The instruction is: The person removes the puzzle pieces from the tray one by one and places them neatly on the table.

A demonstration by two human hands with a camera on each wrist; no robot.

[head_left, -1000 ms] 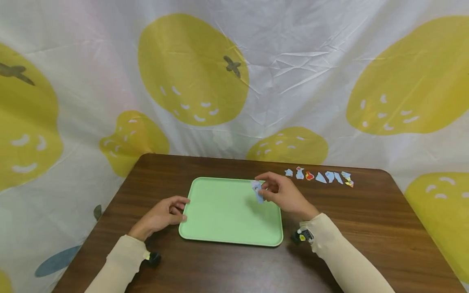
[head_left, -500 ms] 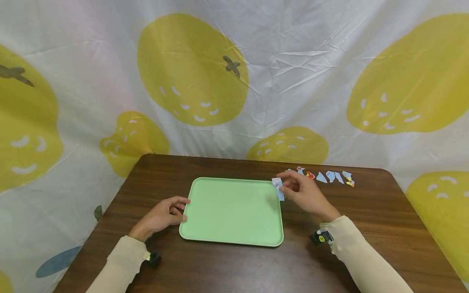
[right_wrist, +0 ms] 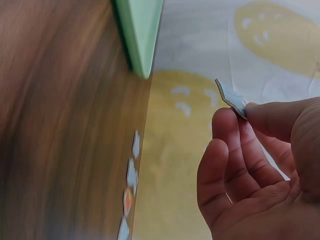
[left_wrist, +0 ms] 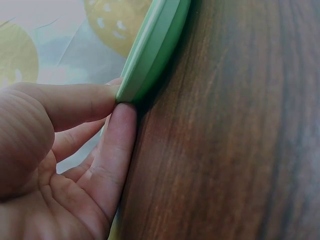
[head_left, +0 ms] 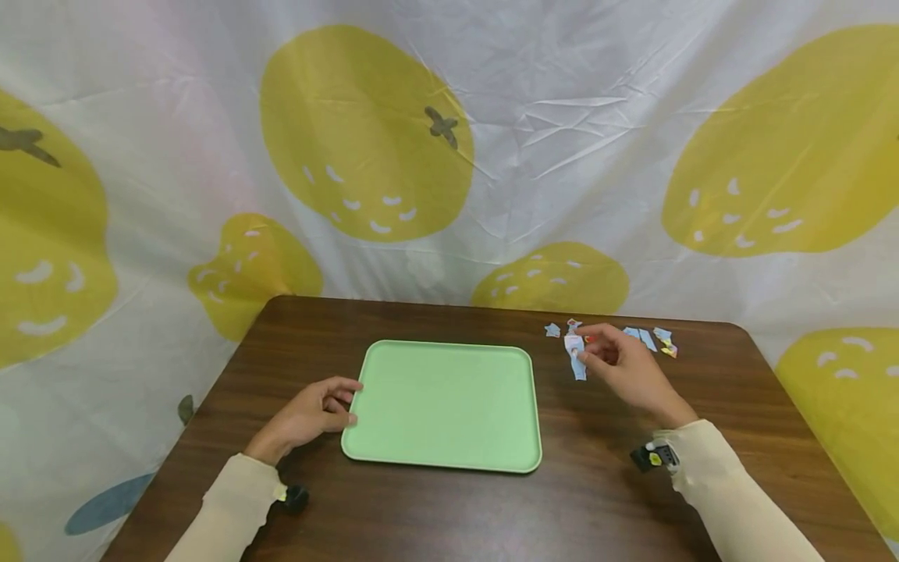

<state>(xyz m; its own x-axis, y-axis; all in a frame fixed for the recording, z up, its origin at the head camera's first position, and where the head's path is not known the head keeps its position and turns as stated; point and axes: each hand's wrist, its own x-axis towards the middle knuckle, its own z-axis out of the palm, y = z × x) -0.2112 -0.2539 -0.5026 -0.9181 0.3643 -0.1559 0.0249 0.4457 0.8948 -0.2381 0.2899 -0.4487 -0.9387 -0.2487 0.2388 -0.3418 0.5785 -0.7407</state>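
Note:
My left hand (head_left: 309, 417) pinches the left edge of a light green tray (head_left: 442, 406), which lies on the table. In the left wrist view, the thumb is on the tray's rim (left_wrist: 145, 60) and a finger lies underneath it. Between thumb and fingertips, my right hand (head_left: 625, 371) holds a pale blue, irregular puzzle piece (head_left: 577, 365) above the table, right of the tray. The right wrist view shows that puzzle piece (right_wrist: 231, 97) edge-on, thin and tilted. It overlaps the row of pieces in the head view, and the hand hides part of that row.
Several other puzzle pieces lie in a row along the table's back right, among them a pale blue one (head_left: 552, 330), a red one (right_wrist: 128, 201) and a blue-and-yellow one (head_left: 666, 342). A fruit-print curtain (head_left: 562, 156) hangs behind the brown wooden table (head_left: 421, 515).
My right hand has carried the puzzle piece rightward, from above the tray's right part to beyond its right edge, near the row. The left hand and tray stay put.

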